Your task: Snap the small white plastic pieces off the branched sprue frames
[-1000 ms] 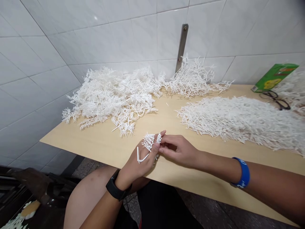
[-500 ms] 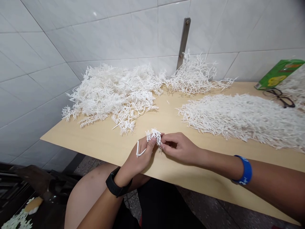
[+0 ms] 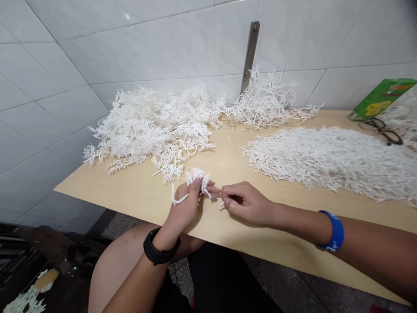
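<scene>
Between the thumb and fingers of my left hand (image 3: 185, 208) is a small white branched plastic piece (image 3: 196, 174), with a bent white stem hanging out over the back of the hand. My right hand (image 3: 250, 202) is just to its right, thumb and forefinger pinched on a short white plastic twig (image 3: 222, 204). A narrow gap separates the two hands above the table's front part. Beyond my left hand lies a big tangled heap of white branched pieces (image 3: 140, 126). A flatter pile of loose white twigs (image 3: 325, 156) spreads to the right.
The tan table (image 3: 107, 193) meets a tiled wall (image 3: 182, 48), where a metal strip (image 3: 250, 56) is fixed. Bare white stems (image 3: 270, 104) are heaped below it. A green carton (image 3: 378, 102) and black-framed glasses (image 3: 384, 130) are at the far right. A dark container (image 3: 55, 282) stands lower left.
My hands have come apart. My left hand moved left with the branched piece, now blurred, while my right hand stayed about in place with a short twig showing at its fingertips.
</scene>
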